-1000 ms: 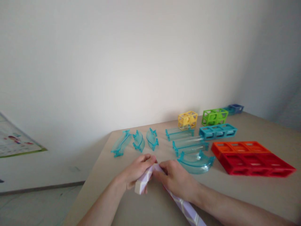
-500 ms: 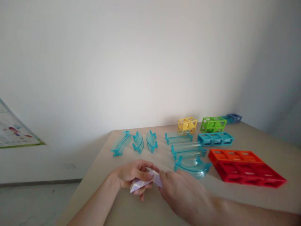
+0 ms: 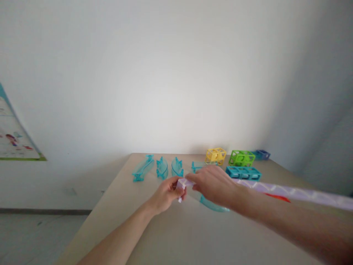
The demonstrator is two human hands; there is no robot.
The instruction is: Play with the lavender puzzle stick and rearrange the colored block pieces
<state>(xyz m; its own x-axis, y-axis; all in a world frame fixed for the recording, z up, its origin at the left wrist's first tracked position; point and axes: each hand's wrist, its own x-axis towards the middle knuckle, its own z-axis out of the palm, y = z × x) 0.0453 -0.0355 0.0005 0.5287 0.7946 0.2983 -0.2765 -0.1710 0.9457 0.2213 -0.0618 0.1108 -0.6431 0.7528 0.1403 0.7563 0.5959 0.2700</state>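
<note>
A long pale lilac strip (image 3: pixel 298 192) with a zigzag pattern stretches from the middle of the table out to the right edge of view. My left hand (image 3: pixel 166 194) pinches its near end, fingers closed round it. My right hand (image 3: pixel 213 185) lies over the strip just right of that end, fingers curled on it. Both hands hover above the beige table (image 3: pixel 176 235). My right forearm hides much of a curved clear teal track piece (image 3: pixel 213 204) and most of the red blocks (image 3: pixel 278 197).
Three clear teal curved track pieces (image 3: pixel 160 168) lie in a row behind my hands. Farther back right stand a yellow open cube block (image 3: pixel 216 155), a green one (image 3: pixel 242 158), a teal block row (image 3: pixel 243 172) and a dark blue block (image 3: pixel 261 154). A poster (image 3: pixel 13 136) hangs at left.
The strip was bent beside my hands and now runs nearly level to the right. Both hands have risen and moved away from me. The view has tilted upward.
</note>
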